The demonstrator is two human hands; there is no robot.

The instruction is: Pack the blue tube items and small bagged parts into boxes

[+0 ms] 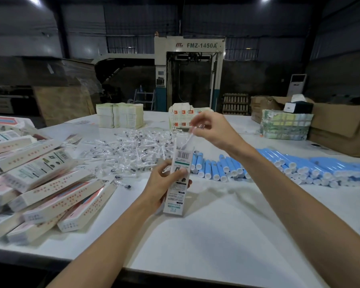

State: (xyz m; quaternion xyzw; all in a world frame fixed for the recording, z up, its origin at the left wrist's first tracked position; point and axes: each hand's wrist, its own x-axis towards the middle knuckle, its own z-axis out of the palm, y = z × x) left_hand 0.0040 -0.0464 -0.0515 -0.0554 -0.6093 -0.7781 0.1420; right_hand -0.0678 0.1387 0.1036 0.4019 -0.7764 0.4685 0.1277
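— Biggest first?
— White tabletop [216, 235], filling the foreground. Beyond its far edge, a tall machine [189, 69] lettered FMZ-1450A.
— Next down?
— Brown cardboard cartons [341, 129] on the right. On the left, a loose pile of long printed boxes [50, 183], lying flat and overlapping.
— And the stock for packing?
— Blue tubes [207, 168] laid side by side in a band across the right half of the tabletop, white ends toward the camera. Left of them, mid-tabletop, a spread heap of small bagged parts [129, 148] in clear plastic. Behind that heap, stacks of flat carton blanks [120, 115].
— Hands?
— Left hand [162, 183] wrapped around one open box [176, 196], held upright above the tabletop with the barcode end up. Fingers [183, 171] curled round its sides, thumb pressed on the printed face.
— The other?
— Right hand [212, 129] just above the box mouth, fingertips pinching the top of a single bagged part [188, 139]. Lower end of it at the opening; inside or only touching the rim, cannot tell.
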